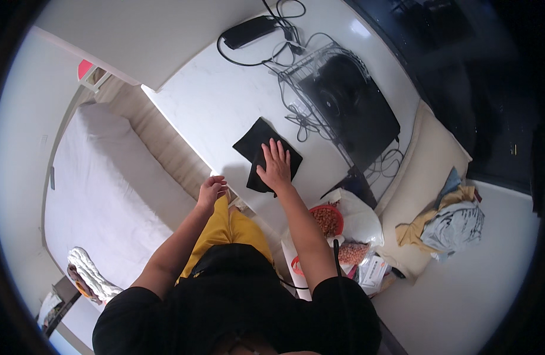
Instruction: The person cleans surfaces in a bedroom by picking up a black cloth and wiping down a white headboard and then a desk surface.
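Note:
A folded black cloth [254, 137] lies on the white tabletop [201, 97], close to its front edge. On top of it my right hand [276, 167] rests palm down, fingers apart, gripping nothing that shows. My left hand [213, 191] hovers by the table's edge, left of the cloth, with its fingers loosely curled and no object visible in it. Whether the cloth is a garment or a plain piece of fabric cannot be told.
Behind the cloth are tangled black cables [302, 122], a black power adapter [249, 32] and a wire rack [308, 60] beside a large black device [350, 111]. At right stand a red bowl of nuts [326, 221], plastic bags [356, 217] and a beige cushion [425, 151]. A covered bed [117, 177] is at left.

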